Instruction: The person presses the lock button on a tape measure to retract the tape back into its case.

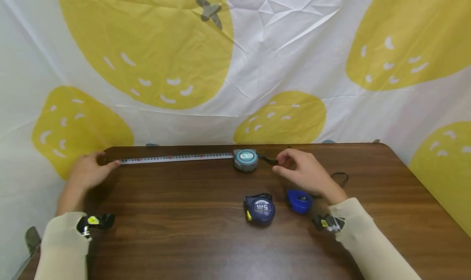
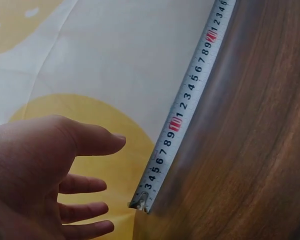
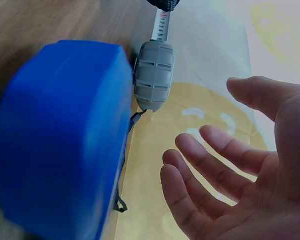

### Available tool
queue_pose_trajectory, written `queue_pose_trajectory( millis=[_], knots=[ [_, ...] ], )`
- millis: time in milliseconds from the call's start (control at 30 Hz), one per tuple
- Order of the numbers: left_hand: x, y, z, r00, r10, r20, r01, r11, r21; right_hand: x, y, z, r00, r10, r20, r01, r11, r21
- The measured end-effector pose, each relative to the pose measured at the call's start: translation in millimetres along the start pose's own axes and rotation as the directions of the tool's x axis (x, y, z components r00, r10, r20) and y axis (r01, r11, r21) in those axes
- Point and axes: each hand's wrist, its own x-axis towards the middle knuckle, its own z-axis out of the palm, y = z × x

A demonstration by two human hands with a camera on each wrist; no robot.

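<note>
A grey tape measure with a teal label (image 1: 246,160) lies near the table's back edge, its white blade (image 1: 176,159) drawn out to the left. At the blade's end is a metal hook (image 2: 141,201). My left hand (image 1: 86,171) is beside that end; in the left wrist view its thumb and fingers are spread, apart from the blade. By the grey case's black wrist strap (image 1: 268,160) hovers my right hand (image 1: 305,169), its fingers loosely bent and holding nothing in the right wrist view. A blue tape measure (image 1: 299,201) lies below this hand, looming large in the right wrist view.
A navy tape measure marked 5m (image 1: 260,209) lies left of the blue one. The wooden table (image 1: 176,231) ends at a hanging cloth (image 1: 206,126) printed with yellow fruit. A dark cord loop (image 1: 340,177) shows behind the right wrist.
</note>
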Motion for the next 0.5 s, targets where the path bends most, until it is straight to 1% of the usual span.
queue_pose_trajectory(
  millis=[167,300,500],
  knots=[
    [3.0,-0.1,3.4,0.999,-0.022,0.041,0.023,1.0,-0.013,12,0,5.7,1.0,0.005,0.001,-0.005,1.0,-0.001],
    [4.4,-1.5,3.4,0.998,-0.008,0.061,0.009,1.0,-0.009,26,0,11.4,1.0,0.007,0.026,-0.006,1.0,-0.021],
    [3.8,-0.6,3.8,0.996,0.004,0.091,-0.005,1.0,0.007,50,-3,20.8,0.997,-0.014,0.078,0.017,0.999,-0.048]
  ],
)
